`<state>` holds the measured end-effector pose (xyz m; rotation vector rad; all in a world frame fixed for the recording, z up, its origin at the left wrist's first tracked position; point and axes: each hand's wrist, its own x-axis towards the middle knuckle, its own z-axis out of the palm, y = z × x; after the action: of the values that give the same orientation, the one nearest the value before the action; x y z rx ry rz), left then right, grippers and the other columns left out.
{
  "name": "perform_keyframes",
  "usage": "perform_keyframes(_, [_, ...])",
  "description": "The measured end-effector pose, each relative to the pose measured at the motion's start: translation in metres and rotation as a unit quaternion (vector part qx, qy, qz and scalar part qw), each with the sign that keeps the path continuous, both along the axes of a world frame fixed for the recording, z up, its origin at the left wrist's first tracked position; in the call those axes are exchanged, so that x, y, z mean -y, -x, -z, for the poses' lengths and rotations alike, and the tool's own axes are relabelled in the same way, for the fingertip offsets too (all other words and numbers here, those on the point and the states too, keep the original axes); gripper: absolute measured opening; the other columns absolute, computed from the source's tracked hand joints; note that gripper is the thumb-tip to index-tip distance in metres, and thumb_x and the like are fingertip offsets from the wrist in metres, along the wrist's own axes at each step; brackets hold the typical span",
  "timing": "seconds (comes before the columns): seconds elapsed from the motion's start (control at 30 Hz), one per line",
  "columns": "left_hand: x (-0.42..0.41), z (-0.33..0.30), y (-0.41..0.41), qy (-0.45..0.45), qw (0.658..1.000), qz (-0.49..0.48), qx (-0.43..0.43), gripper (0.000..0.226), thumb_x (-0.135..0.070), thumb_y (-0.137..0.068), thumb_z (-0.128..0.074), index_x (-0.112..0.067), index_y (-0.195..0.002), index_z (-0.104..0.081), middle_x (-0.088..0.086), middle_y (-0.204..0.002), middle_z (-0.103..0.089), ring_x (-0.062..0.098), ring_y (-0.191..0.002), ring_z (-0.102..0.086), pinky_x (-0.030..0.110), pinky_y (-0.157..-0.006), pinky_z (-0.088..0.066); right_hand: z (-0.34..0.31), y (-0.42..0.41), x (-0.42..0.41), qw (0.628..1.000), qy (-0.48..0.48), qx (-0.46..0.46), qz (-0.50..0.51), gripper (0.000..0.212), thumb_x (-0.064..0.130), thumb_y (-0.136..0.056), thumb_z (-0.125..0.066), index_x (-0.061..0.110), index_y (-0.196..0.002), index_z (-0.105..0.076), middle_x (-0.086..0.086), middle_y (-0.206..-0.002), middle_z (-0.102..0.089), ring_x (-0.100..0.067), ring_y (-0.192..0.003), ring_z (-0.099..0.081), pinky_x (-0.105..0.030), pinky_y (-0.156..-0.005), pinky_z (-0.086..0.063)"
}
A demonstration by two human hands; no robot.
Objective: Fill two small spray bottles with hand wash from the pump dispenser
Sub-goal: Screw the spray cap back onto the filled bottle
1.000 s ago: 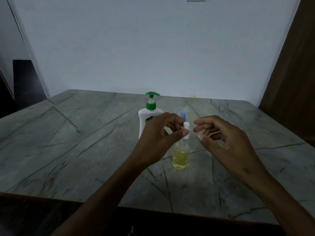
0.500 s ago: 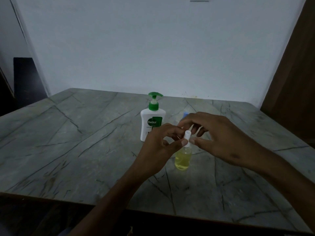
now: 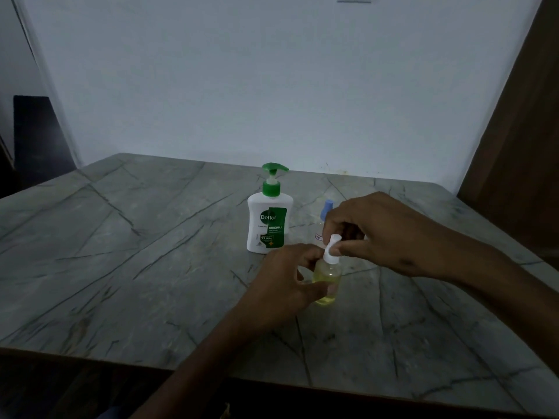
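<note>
A small clear spray bottle (image 3: 328,281) with yellow-green liquid stands on the marble table (image 3: 151,252). My left hand (image 3: 284,282) grips its body from the left. My right hand (image 3: 372,231) pinches its white spray cap (image 3: 332,247) from above and the right. Behind them stands a white pump dispenser (image 3: 267,219) with a green pump head and a Dettol label. A second small bottle with a blue cap (image 3: 327,208) stands behind my right hand, mostly hidden by it.
A white wall runs along the table's far edge. A brown wooden panel (image 3: 520,131) stands at the right and a dark object (image 3: 36,137) at the left. The table's near edge runs across the bottom of the view.
My right hand has come in from the right and taken the white cap. My left hand has slid down from the cap to the bottle's body.
</note>
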<state>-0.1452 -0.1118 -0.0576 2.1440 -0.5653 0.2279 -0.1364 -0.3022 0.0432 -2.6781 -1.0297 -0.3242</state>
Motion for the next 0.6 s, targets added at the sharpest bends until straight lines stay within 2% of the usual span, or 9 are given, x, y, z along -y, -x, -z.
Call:
perform_keyframes(0.07, [0.000, 0.000, 0.002, -0.003, 1.000, -0.007, 0.009, 0.037, -0.026, -0.087, -0.082, -0.026, -0.122, -0.069, -0.017, -0.116, -0.068, -0.005, -0.104, -0.061, 0.004, -0.075, -0.045, 0.001, -0.002, -0.002, 0.999, 0.021, 0.024, 0.012, 0.016, 0.041, -0.084, -0.073, 0.032, -0.076, -0.063, 0.014, -0.070, -0.061, -0.005, -0.070, -0.057, -0.023, -0.056, -0.042])
perform_keyframes(0.13, [-0.001, 0.002, 0.003, -0.001, 1.000, -0.015, 0.013, 0.042, -0.028, -0.086, -0.082, -0.024, -0.125, -0.067, -0.020, -0.108, -0.065, -0.014, -0.099, -0.058, 0.001, -0.074, -0.044, 0.003, -0.003, -0.004, 0.996, 0.058, 0.063, 0.025, 0.032, 0.049, -0.088, -0.066, 0.033, -0.066, -0.049, 0.013, -0.062, -0.051, -0.006, -0.058, -0.049, -0.026, -0.053, -0.036])
perform_keyframes(0.23, [0.000, 0.002, 0.005, -0.006, 1.000, -0.029, 0.004, 0.044, -0.029, -0.087, -0.082, -0.024, -0.126, -0.064, -0.024, -0.104, -0.058, -0.016, -0.089, -0.056, 0.000, -0.073, -0.043, 0.007, -0.001, -0.009, 0.987, 0.096, 0.121, 0.043, 0.047, 0.067, -0.090, -0.044, 0.032, -0.062, -0.033, 0.013, -0.059, -0.037, -0.004, -0.053, -0.037, -0.031, -0.051, -0.035])
perform_keyframes(0.3, [0.001, 0.002, 0.006, -0.012, 0.999, -0.029, 0.007, 0.044, -0.030, -0.087, -0.082, -0.025, -0.126, -0.063, -0.022, -0.107, -0.058, -0.015, -0.090, -0.056, 0.002, -0.074, -0.044, 0.008, -0.001, -0.010, 0.987, 0.091, 0.124, 0.050, 0.052, 0.075, -0.087, -0.033, 0.030, -0.063, -0.038, 0.012, -0.059, -0.039, -0.004, -0.053, -0.039, -0.033, -0.051, -0.040])
perform_keyframes(0.33, [0.001, 0.002, 0.006, -0.009, 0.999, -0.029, 0.010, 0.043, -0.029, -0.087, -0.082, -0.025, -0.126, -0.064, -0.023, -0.105, -0.058, -0.017, -0.091, -0.056, 0.002, -0.075, -0.044, 0.009, 0.000, -0.010, 0.989, 0.083, 0.112, 0.051, 0.052, 0.076, -0.086, -0.036, 0.029, -0.067, -0.045, 0.011, -0.063, -0.045, -0.005, -0.056, -0.044, -0.034, -0.053, -0.043])
perform_keyframes(0.4, [0.001, 0.003, 0.007, -0.013, 0.999, -0.029, 0.012, 0.041, -0.027, -0.087, -0.082, -0.026, -0.124, -0.065, -0.024, -0.102, -0.059, -0.022, -0.091, -0.054, 0.000, -0.075, -0.043, 0.008, 0.001, -0.008, 0.996, 0.052, 0.061, 0.032, 0.033, 0.066, -0.086, -0.056, 0.033, -0.084, -0.057, 0.013, -0.077, -0.057, -0.003, -0.066, -0.053, -0.028, -0.059, -0.047])
perform_keyframes(0.47, [0.001, 0.003, 0.006, -0.025, 0.999, -0.029, 0.014, 0.042, -0.028, -0.087, -0.082, -0.027, -0.125, -0.066, -0.021, -0.109, -0.062, -0.022, -0.092, -0.054, 0.000, -0.075, -0.041, 0.009, 0.003, -0.006, 0.999, 0.032, 0.021, -0.002, 0.013, 0.040, -0.085, -0.070, 0.036, -0.093, -0.060, 0.017, -0.087, -0.060, -0.001, -0.076, -0.056, -0.022, -0.065, -0.046])
perform_keyframes(0.53, [0.002, 0.003, 0.006, -0.022, 0.999, -0.028, 0.016, 0.043, -0.027, -0.086, -0.082, -0.026, -0.126, -0.066, -0.021, -0.110, -0.061, -0.026, -0.093, -0.052, -0.002, -0.077, -0.040, 0.011, 0.002, -0.003, 0.999, 0.025, 0.009, -0.019, 0.016, 0.022, -0.083, -0.070, 0.034, -0.091, -0.064, 0.017, -0.089, -0.061, -0.001, -0.081, -0.056, -0.016, -0.069, -0.042])
perform_keyframes(0.6, [0.002, 0.002, 0.005, -0.022, 0.999, -0.030, 0.012, 0.042, -0.027, -0.086, -0.082, -0.025, -0.126, -0.066, -0.023, -0.107, -0.058, -0.025, -0.091, -0.052, -0.002, -0.076, -0.039, 0.011, 0.002, -0.004, 1.000, 0.018, 0.009, -0.015, 0.013, 0.020, -0.083, -0.071, 0.032, -0.087, -0.066, 0.016, -0.084, -0.062, -0.001, -0.080, -0.056, -0.013, -0.067, -0.038])
